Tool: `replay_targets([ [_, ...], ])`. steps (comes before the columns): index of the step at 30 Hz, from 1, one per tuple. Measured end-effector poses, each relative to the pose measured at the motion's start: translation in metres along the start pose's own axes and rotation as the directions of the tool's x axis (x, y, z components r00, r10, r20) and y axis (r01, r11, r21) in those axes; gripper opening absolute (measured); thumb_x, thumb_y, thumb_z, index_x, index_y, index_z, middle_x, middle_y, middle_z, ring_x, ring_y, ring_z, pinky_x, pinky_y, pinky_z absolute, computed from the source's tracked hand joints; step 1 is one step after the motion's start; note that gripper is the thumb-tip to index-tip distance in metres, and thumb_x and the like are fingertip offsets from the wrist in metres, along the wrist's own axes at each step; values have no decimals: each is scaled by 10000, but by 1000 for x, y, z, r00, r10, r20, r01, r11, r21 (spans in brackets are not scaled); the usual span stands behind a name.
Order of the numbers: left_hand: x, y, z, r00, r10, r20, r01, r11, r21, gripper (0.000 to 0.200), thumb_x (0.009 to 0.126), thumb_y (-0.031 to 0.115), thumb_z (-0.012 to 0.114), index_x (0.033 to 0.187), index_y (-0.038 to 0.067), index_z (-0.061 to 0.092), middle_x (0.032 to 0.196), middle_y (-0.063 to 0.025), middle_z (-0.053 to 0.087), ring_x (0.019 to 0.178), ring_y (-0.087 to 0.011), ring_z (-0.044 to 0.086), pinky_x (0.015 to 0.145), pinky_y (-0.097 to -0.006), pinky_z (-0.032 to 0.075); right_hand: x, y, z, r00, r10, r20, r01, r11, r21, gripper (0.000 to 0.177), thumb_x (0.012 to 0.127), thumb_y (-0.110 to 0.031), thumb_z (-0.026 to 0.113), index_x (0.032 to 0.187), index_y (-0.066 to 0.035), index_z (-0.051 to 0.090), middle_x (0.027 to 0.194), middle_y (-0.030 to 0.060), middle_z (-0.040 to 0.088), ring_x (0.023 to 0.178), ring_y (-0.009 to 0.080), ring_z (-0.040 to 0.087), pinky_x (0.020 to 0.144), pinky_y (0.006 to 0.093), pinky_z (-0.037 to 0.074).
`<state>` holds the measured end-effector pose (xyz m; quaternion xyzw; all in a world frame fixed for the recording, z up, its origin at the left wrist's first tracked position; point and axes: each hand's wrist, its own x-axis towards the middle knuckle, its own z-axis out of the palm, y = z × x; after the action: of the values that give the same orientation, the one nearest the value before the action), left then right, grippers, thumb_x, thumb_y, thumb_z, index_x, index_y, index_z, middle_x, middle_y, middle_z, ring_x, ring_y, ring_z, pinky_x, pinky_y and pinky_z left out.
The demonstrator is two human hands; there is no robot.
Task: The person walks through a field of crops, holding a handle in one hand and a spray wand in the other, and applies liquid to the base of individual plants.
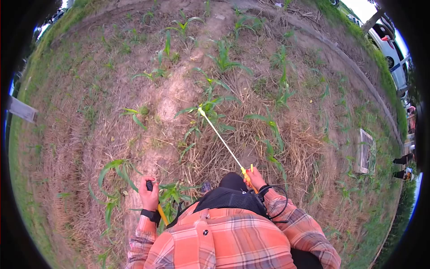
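Note:
At the lower left, my left hand [149, 193] is closed around the black grip [149, 185] of a yellow bar [162, 215]. My right hand [255, 178], at the lower middle, holds the yellow handle of a sprayer wand [221, 140]. The thin pale shaft points forward and left, and its yellow nozzle [201, 110] is over a green leafy plant [210, 105]. Another plant [170, 193] stands just right of my left hand. A black strap is around my left wrist, and a dark cord hangs by my right wrist.
Rows of young plants [224, 60] grow from soil with dry straw [300, 148]. A framed board [366, 151] stands at the right, a pale sign [22, 110] at the far left. Parked white vehicles [390, 51] and people [411, 117] show along the right edge.

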<state>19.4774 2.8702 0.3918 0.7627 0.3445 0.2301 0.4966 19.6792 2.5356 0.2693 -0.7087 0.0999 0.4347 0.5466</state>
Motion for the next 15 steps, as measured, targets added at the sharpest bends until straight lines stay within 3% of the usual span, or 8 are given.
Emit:
replay_targets([
  [1, 1, -1, 3, 997, -77, 12, 77, 996, -44, 147, 695, -10, 529, 811, 53, 464, 655, 13, 416, 552, -65, 361, 497, -212, 302, 6, -7, 4, 998, 10, 58, -6, 998, -68, 196, 868, -290, 381, 928, -107, 345, 601, 46, 511, 401, 78, 442, 326, 193, 318],
  [5, 13, -11, 9, 997, -36, -64, 37, 999, 12, 146, 699, -18, 525, 805, 57, 459, 649, 22, 401, 563, -54, 347, 510, -196, 289, 27, -39, 10, 978, 4, 211, 27, 989, -144, 194, 860, -281, 390, 912, -102, 338, 597, 37, 516, 408, 72, 441, 333, 189, 326],
  [9, 33, -6, 26, 995, -12, -103, 6, 998, -60, 159, 731, -38, 498, 839, 62, 438, 619, 53, 357, 521, -26, 313, 465, -176, 248, 77, -49, -7, 980, -17, 198, 44, 991, -130, 214, 851, -283, 403, 928, -90, 350, 582, 36, 512, 377, 70, 427, 305, 196, 314],
  [11, 48, 4, 44, 992, 28, -121, -29, 1000, -8, 168, 729, -42, 496, 843, 66, 436, 631, 49, 361, 519, -24, 313, 462, -173, 247, 103, -61, -25, 984, -44, 173, 64, 992, -113, 212, 850, -280, 403, 927, -90, 350, 580, 37, 514, 372, 73, 426, 301, 200, 313],
  [15, 76, 27, 85, 990, -52, -131, 50, 999, -20, 155, 719, -36, 506, 823, 62, 448, 689, 37, 379, 583, -43, 318, 515, -186, 271, 144, -96, -84, 997, -53, 49, 50, 997, 65, 160, 853, -232, 390, 913, -96, 330, 588, 76, 514, 369, 118, 444, 303, 228, 325],
])
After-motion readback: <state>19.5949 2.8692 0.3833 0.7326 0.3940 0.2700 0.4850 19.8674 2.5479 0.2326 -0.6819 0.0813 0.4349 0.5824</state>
